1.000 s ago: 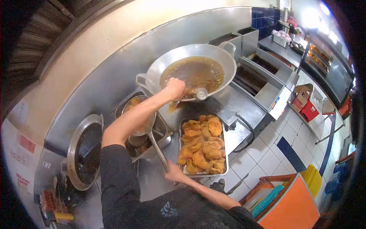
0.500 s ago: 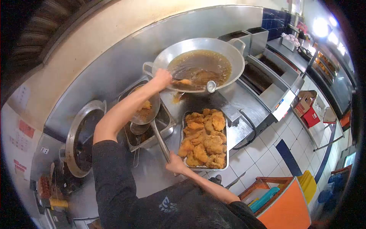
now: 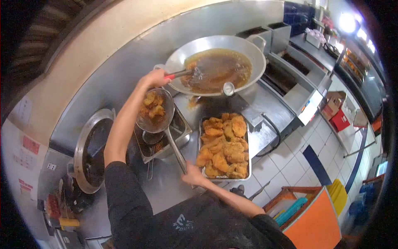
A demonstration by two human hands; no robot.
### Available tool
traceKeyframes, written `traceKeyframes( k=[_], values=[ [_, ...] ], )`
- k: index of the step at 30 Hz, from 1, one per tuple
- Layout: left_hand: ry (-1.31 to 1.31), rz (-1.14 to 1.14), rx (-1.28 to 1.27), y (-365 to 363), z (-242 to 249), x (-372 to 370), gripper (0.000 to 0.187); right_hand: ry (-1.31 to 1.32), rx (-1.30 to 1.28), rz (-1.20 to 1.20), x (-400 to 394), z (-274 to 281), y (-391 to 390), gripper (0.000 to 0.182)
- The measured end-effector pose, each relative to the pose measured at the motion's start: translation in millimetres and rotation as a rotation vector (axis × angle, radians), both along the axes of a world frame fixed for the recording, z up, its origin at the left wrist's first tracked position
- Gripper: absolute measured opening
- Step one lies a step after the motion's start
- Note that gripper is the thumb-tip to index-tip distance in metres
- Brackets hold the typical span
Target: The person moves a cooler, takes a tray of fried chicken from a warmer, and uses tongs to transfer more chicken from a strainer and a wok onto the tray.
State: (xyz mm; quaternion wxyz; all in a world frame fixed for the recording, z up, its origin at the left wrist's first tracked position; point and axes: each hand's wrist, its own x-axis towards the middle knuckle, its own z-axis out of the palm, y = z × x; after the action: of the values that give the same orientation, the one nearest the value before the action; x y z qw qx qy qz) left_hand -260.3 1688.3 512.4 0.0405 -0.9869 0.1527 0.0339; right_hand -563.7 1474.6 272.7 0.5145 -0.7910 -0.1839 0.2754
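Observation:
My left hand [image 3: 156, 77] is closed on red-handled tongs [image 3: 179, 74], which reach over the rim of a wide metal wok [image 3: 174, 62]. Brown oil [image 3: 224, 68] fills the wok's bottom, and a small orange-brown piece shows near the tong tips. In my right hand [image 3: 193, 174] is the long handle of a round strainer [image 3: 155, 124]. Fried pieces [image 3: 154, 106] and crumbs lie in the strainer, held above a rectangular metal pan [image 3: 182, 140]. Beside my right hand, a metal tray [image 3: 248, 166] carries a heap of golden fried chicken [image 3: 224, 145].
A dial thermometer [image 3: 228, 88] sits at the wok's near rim. Another dark-bottomed wok [image 3: 78, 166] stands at the left. Fryer wells [image 3: 282, 81] lie to the right. An orange-sided cart [image 3: 313, 224] and a red box [image 3: 340, 123] are over the tiled floor.
My left hand has drawn left with the tongs, away from the wok's middle. More of the strainer and its fried pieces now shows. My right hand keeps its hold on the handle.

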Motion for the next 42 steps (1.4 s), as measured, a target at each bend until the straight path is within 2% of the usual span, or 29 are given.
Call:
traceKeyframes(
  k=[1,3,6,8,10,12,14,15,18,19,22,24,28,30,32,34,35,37,38,39,42],
  values=[
    [0.024,-0.009,0.003,-5.7,4.1,-10.5,0.038,-0.022,-0.033,0.008,0.4,-0.2,0.7,0.055],
    [0.377,0.339,-0.341,-22.3,25.5,-40.6,0.046,-0.041,-0.031,0.01,-0.3,-1.9,0.0,0.059],
    [0.482,0.4,-0.363,-6.3,9.0,-50.2,0.044,-0.076,0.081,-0.02,-1.8,4.5,-4.9,0.055],
    [0.579,0.413,-0.425,-0.9,6.4,-63.2,0.039,-0.026,0.061,-0.018,0.8,6.7,-5.9,0.059],
    [0.53,0.407,-0.7,-1.3,3.6,-82.4,0.033,-0.054,0.032,0.007,0.1,5.6,-5.1,0.06],
    [0.51,0.467,-0.715,-6.2,-6.3,-90.9,0.029,-0.048,0.064,-0.015,-0.1,1.9,-3.7,0.058],
    [0.415,0.415,-0.703,-8.3,-18.3,-97.2,0.027,0.059,0.022,0.034,2.2,6.0,-7.4,0.058],
    [0.472,0.476,-0.772,-4.2,-15.3,-99.6,0.034,0.013,0.01,0.026,1.2,3.2,-5.2,0.057],
    [0.42,0.488,-0.878,-1.2,-27.5,-113.8,0.033,-0.024,0.032,0.004,1.1,9.3,-7.3,0.053],
    [0.426,0.488,-0.844,-3.5,-31.9,-117.6,0.032,-0.02,0.036,0.011,0.6,9.0,-6.7,0.053],
    [0.381,0.468,-0.978,-7.3,-32.8,-154.7,0.032,-0.007,0.063,0.006,4.0,12.5,-10.7,0.052],
    [0.367,0.516,-1.015,-17.3,-22.8,-188.7,0.036,0.099,-0.002,0.041,5.5,22.9,-15.8,0.055],
    [0.407,0.463,-0.981,-33.6,-4.4,-248.0,0.042,0.142,0.041,0.029,3.7,16.5,-12.9,0.054],
    [0.437,0.488,-0.932,-43.1,0.7,-255.7,0.045,0.045,0.06,-0.018,0.9,-2.7,-3.2,0.056],
    [0.584,0.418,-0.736,-57.5,-1.5,-258.5,0.047,0.061,0.042,0.01,4.0,6.2,-7.4,0.058],
    [0.711,0.331,-0.79,-70.5,-25.4,-249.0,0.045,0.069,0.021,0.048,3.7,10.1,-9.5,0.06],
    [0.838,0.378,-0.723,-81.5,-28.3,-241.8,0.046,0.051,0.051,0.016,2.1,9.7,-9.8,0.056],
    [0.916,0.374,-0.598,-74.9,-78.9,-221.3,0.051,0.019,0.082,0.009,2.2,8.9,-8.0,0.052],
    [0.729,0.17,-0.573,-72.1,-104.9,-216.5,0.046,0.023,0.066,0.007,2.7,7.6,-7.5,0.055],
    [0.735,0.248,-0.481,-74.0,-104.8,-210.7,0.051,0.022,0.054,0.01,4.6,7.1,-6.7,0.057],
    [0.53,0.372,-0.508,-56.8,-80.4,-213.1,0.053,-0.01,-0.008,0.042,9.3,7.8,-6.7,0.059]
  ],
)
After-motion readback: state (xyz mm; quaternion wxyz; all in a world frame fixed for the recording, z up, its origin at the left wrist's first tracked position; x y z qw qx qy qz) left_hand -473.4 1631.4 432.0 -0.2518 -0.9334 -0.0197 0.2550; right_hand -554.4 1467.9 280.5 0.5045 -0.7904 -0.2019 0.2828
